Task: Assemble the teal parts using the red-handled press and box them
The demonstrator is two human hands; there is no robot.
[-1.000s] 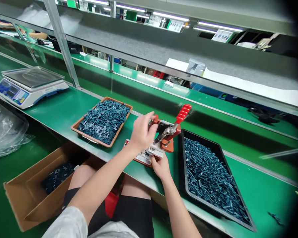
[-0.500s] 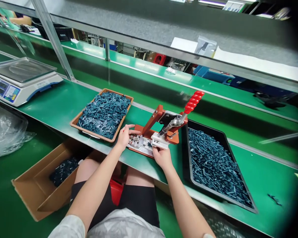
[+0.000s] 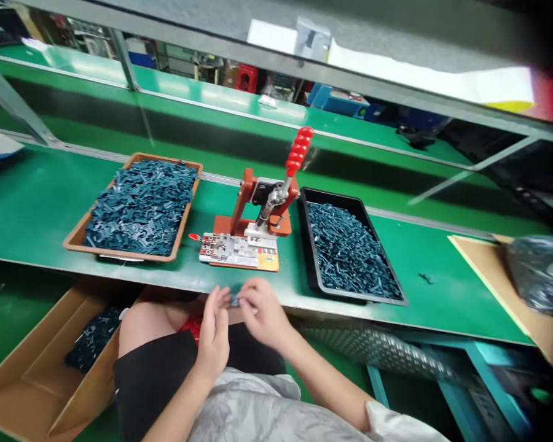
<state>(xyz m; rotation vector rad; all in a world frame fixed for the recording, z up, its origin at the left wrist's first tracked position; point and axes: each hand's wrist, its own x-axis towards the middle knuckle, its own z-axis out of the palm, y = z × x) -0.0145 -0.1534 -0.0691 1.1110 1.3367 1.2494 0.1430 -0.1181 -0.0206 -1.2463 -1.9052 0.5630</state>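
**Dark plastic piece in the fingers, press standing open**

Low in the centre of the frame, just below the near edge of the desk (image 3: 27,196) and above the person's lap, a small dark part (image 3: 234,299) sits between the two hands. The right hand (image 3: 260,313) is closed on it with pinched fingertips. The left hand (image 3: 214,334) rests its fingers against it from the other side, but blur hides whether it grips or only steadies.

Judging by how things lie, the work is mid-cycle. The toggle press (image 3: 262,209) at centre has its red handle (image 3: 298,150) raised, and the fixture plate (image 3: 237,250) in front of it is unclamped; whether it carries a piece cannot be made out. The held part lies in no container yet. Plenty remains either way — the brown tray (image 3: 80,236) at left and the black tray (image 3: 306,245) at right are both heaped with similar dark pieces.

A cardboard box (image 3: 27,380) at lower left, below the desk, holds more of them. One stray piece (image 3: 426,279) lies on the desk right of the black tray, and a dark plastic bag (image 3: 539,273) rests on a board at the right edge. Nothing stands between the hands and the press — only the desk's edge.
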